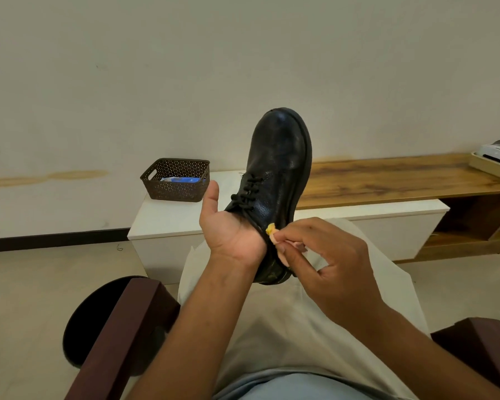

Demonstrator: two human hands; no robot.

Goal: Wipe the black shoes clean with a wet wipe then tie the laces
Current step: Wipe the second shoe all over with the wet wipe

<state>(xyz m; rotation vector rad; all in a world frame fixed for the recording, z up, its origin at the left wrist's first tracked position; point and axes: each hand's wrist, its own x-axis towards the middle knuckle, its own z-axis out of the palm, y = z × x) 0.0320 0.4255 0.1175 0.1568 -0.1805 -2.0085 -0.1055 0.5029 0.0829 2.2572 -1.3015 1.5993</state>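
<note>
The black grained-leather lace-up shoe point(277, 180) is held up over the person's lap, toe pointing away, the left hand point(228, 232) slid into its opening, thumb free, its other fingers hidden inside. The right hand point(326, 261) pinches a small crumpled pinkish-yellow wipe point(274, 236) against the shoe's side near the heel. With so small a wad the fingers point(283, 249) may rub bare on the leather or drop it, and the shoe could twist on that single support.
</note>
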